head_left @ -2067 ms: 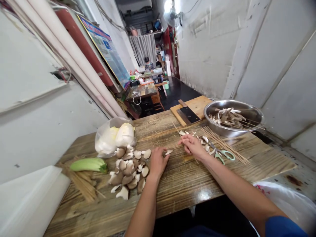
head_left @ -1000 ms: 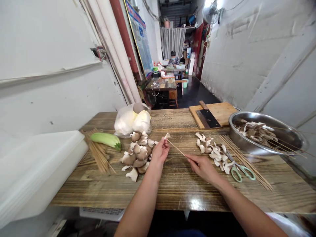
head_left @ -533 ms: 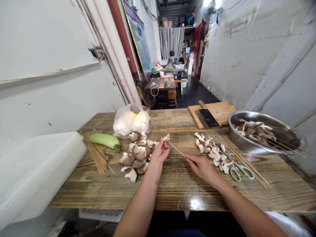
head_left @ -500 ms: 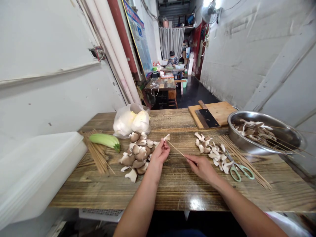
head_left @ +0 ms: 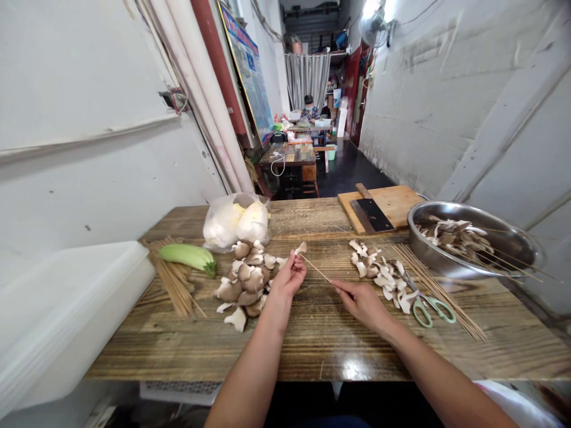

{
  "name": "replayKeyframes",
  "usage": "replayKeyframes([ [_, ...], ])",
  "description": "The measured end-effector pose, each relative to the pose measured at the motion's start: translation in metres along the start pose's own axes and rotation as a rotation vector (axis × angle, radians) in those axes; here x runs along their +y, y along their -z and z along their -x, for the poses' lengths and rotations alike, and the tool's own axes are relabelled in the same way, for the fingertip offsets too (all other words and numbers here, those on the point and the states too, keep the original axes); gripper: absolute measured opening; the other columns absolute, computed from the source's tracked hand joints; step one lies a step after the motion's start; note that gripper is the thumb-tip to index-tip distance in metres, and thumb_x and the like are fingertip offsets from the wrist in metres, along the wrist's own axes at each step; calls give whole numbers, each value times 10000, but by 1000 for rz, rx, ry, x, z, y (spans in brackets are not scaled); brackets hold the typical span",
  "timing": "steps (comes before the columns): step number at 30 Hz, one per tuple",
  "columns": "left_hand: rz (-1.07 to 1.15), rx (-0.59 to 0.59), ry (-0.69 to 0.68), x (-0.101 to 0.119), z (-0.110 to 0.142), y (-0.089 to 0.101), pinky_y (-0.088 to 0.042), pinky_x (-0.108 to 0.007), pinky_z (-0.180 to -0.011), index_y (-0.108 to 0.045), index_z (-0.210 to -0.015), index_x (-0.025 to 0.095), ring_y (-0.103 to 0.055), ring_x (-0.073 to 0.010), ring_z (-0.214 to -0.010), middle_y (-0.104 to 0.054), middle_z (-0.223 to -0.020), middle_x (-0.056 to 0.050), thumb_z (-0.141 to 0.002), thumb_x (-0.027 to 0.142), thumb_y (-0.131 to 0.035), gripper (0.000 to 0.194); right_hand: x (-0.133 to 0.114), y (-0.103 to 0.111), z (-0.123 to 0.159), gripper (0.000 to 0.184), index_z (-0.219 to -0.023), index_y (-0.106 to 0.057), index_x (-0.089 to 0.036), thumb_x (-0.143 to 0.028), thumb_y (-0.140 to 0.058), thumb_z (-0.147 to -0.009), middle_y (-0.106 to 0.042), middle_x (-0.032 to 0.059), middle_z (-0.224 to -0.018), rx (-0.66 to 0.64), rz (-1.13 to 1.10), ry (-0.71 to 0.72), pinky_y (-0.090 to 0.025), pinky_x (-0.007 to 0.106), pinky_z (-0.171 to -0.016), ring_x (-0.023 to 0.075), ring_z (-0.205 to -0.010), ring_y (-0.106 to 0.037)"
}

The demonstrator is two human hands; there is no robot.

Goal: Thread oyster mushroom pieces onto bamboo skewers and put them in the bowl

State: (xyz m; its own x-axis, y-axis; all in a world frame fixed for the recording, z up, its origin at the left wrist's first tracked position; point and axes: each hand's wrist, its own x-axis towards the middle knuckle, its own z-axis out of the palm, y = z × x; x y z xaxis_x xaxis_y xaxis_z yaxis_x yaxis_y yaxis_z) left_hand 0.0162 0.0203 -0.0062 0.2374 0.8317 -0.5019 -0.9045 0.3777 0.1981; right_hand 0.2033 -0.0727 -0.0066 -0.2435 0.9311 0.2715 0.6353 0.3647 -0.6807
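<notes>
My left hand pinches a small oyster mushroom piece above the middle of the wooden table. A thin wooden skewer runs from that piece down to my right hand, whose fingers grip its other end. Whether the tip has gone through the mushroom is too small to tell. Just left of my left hand lies a heap of oyster mushrooms. Right of my right hand are smaller torn mushroom pieces, with green-handled scissors beside them.
Loose skewers lie at right, near a steel basin holding skewered mushrooms. Behind sit a cutting board and a cleaver. On the left are a bagged vegetable, a green gourd, more skewers and white plastic containers.
The mushroom piece in my left hand has turned slightly, showing more of its brown side. Both hands stay nearly in place; the whole view has shifted a little.
</notes>
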Motion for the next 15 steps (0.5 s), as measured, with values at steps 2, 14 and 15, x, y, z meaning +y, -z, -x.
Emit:
replayKeyframes([
  [2, -17, -1, 9, 0, -1, 1, -392, -88, -430, -525, -749, 103, -450, -14, -478, -499, -622, 6, -882, 159, -450, 163, -1, 0, 0, 313, -1091, -656, -211, -213, -457, -850, -693, 57, -1006, 1, 0, 1, -523, 279, -740, 192, -815, -688],
  [14, -203, 6, 40, -3, 6, -2, -390, -82, -423, -538, -706, 91, -451, -14, -479, -503, -624, -9, -850, 72, -473, 159, -3, -3, 1, 313, -1073, -660, -201, -221, -432, -860, -722, 63, -924, 27, -29, -9, -508, 273, -687, 189, -740, -683],
  [15, -242, -11, 49, -7, 7, -2, -389, -82, -424, -547, -704, 88, -455, -15, -483, -508, -621, -12, -840, 57, -480, 155, -4, -3, 1, 310, -1073, -657, -201, -224, -429, -865, -726, 59, -900, 35, -27, -11, -503, 268, -670, 186, -717, -679],
])
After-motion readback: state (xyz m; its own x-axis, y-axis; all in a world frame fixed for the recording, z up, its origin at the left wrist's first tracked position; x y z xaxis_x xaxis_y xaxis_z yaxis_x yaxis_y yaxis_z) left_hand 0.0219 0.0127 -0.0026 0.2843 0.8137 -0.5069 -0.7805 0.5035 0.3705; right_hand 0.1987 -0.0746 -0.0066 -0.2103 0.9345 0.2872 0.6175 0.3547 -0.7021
